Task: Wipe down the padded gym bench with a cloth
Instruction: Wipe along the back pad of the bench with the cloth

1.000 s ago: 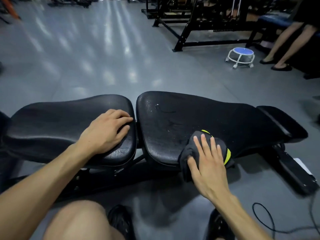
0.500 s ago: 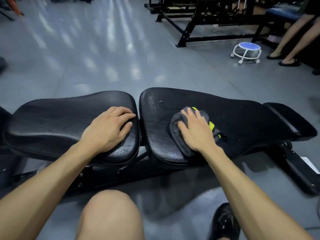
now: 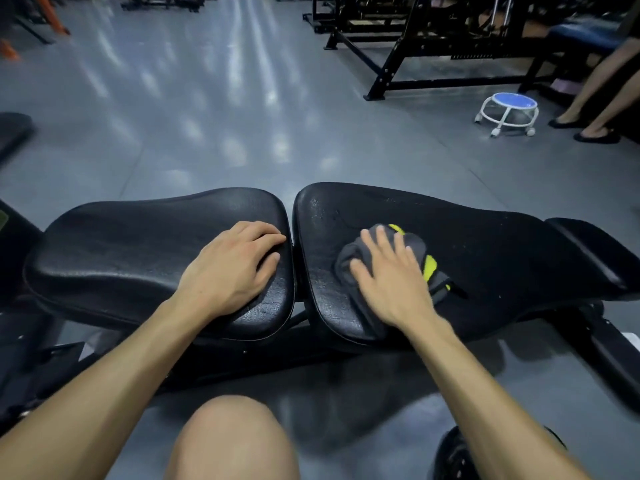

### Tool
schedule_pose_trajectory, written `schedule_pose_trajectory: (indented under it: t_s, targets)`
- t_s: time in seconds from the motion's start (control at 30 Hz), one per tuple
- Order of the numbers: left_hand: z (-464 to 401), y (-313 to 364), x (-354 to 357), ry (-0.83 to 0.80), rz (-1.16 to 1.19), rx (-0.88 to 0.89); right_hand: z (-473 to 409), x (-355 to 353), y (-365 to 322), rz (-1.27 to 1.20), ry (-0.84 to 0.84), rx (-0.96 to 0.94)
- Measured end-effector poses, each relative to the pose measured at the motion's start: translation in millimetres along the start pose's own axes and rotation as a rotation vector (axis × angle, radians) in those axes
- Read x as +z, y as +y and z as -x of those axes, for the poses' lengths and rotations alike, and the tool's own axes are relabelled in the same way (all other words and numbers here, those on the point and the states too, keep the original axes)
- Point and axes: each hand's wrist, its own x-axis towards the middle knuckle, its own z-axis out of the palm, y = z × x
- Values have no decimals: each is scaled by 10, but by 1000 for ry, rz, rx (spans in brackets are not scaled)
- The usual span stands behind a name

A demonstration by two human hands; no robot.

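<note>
Cloth: a grey cloth (image 3: 377,252) with yellow-green trim lies bunched on the bench's right pad, at about 3 o'clock from the gap between the pads.
Right hand: the right hand (image 3: 388,278) presses flat on the cloth, fingers straight and slightly spread, pointing toward 11 o'clock.
Bench: the padded bench (image 3: 502,258) is black, in two pads side by side, scuffed and cracked near the gap.
Left hand: the left hand (image 3: 230,268) rests palm down on the left pad's right end, fingers loosely bent, holding nothing.
Stool: a small white-framed stool (image 3: 509,110) with blue top stands at 1 o'clock, well apart.
Bystander: a person's legs (image 3: 599,88) beside the stool, at 2 o'clock.
</note>
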Motion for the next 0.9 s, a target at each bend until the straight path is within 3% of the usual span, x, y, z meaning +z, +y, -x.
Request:
schedule_pose_trajectory:
  t_s: [0.13,0.4,0.57,0.63,0.73,0.83,0.9]
  targets:
    - [7,-2,16,0,-5,-8,590,-4,-241,-45,-6,-297]
    - [10,13,3,-12,-9,-35,-711,40,-339,-27,-49,-71]
    - [20,-4,30,-9,-7,-34,188,-20,-253,-71,-61,-381]
    - [10,-3,29,-3,-13,-33,220,-55,-176,-73,-112,-414]
    - [-6,-12,26,-4,-17,-33,-482,-11,-232,-77,-103,-370]
    - [-8,-6,11,-11,-13,-37,-1292,65,-439,-41,-84,-193]
    - [-4,-7,10,-11,-15,-39,-1383,107,-510,-1,-66,-183]
